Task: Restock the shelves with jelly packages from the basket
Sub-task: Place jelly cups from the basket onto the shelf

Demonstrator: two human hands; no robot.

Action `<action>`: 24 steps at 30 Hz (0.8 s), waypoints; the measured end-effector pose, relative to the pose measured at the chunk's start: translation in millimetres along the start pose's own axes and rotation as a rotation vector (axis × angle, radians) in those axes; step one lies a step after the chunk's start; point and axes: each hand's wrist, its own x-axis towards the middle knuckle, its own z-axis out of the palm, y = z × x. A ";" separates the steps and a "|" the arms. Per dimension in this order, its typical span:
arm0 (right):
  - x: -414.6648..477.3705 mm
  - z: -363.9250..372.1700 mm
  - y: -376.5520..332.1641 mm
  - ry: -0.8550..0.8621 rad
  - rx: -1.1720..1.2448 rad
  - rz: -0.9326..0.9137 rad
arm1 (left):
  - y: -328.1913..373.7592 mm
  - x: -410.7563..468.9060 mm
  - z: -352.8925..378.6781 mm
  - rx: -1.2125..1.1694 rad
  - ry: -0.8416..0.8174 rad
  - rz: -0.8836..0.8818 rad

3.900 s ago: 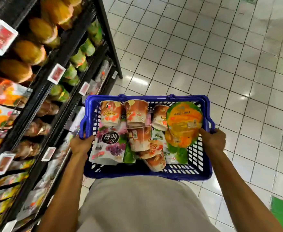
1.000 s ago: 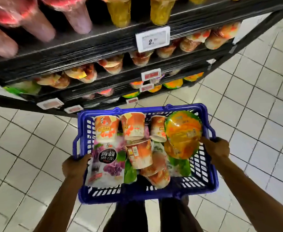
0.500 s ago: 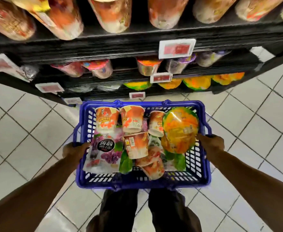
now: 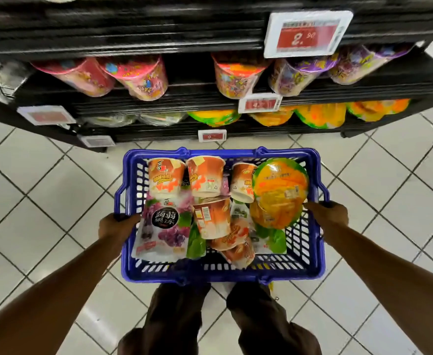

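A blue plastic basket (image 4: pixel 220 274) hangs in front of me above the tiled floor. My left hand (image 4: pixel 115 226) grips its left rim and my right hand (image 4: pixel 329 213) grips its right rim. Inside lie several orange jelly cups (image 4: pixel 166 179), a purple grape jelly pouch (image 4: pixel 164 226) at the left, and a round orange-green jelly bag (image 4: pixel 279 188) at the right. Black shelves (image 4: pixel 133 42) stand just beyond the basket, stocked with pink cups (image 4: pixel 143 78), purple cups (image 4: pixel 297 75) and orange-green bags (image 4: pixel 320 115).
Price tags hang on the shelf edges, a large one (image 4: pixel 306 33) at the upper right. My legs (image 4: pixel 220 319) stand below the basket. White floor tiles (image 4: pixel 30 188) spread to both sides.
Over the last second the shelves have come closer and the view has dropped toward the lower shelf rows. Both hands keep gripping the basket rims.
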 end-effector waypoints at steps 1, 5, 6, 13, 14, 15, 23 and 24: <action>-3.2 -3.2 -2.2 -0.017 -0.034 0.000 | 4.0 -2.3 -2.6 0.009 -0.014 -0.018; -28.3 -14.6 -7.0 0.137 -0.193 -0.196 | 27.1 -25.7 -4.9 0.163 0.124 -0.059; -40.5 -15.4 -8.3 0.183 -0.214 -0.301 | 34.4 -40.4 -2.8 0.201 0.199 -0.022; -125.7 42.6 11.6 -0.521 -0.275 -0.454 | 61.4 -125.8 68.1 -0.034 -0.149 0.342; -129.2 55.3 17.2 -0.566 -0.308 -0.455 | 60.6 -129.1 81.7 -0.032 -0.214 0.329; -130.8 66.5 23.3 -0.585 -0.329 -0.439 | 60.0 -130.7 95.0 -0.034 -0.252 0.312; -122.3 97.1 41.7 -0.461 -0.366 -0.355 | 58.5 -125.1 122.9 0.035 -0.156 0.229; -122.4 90.9 40.0 -0.456 -0.329 -0.341 | 59.2 -126.7 118.0 0.004 -0.141 0.213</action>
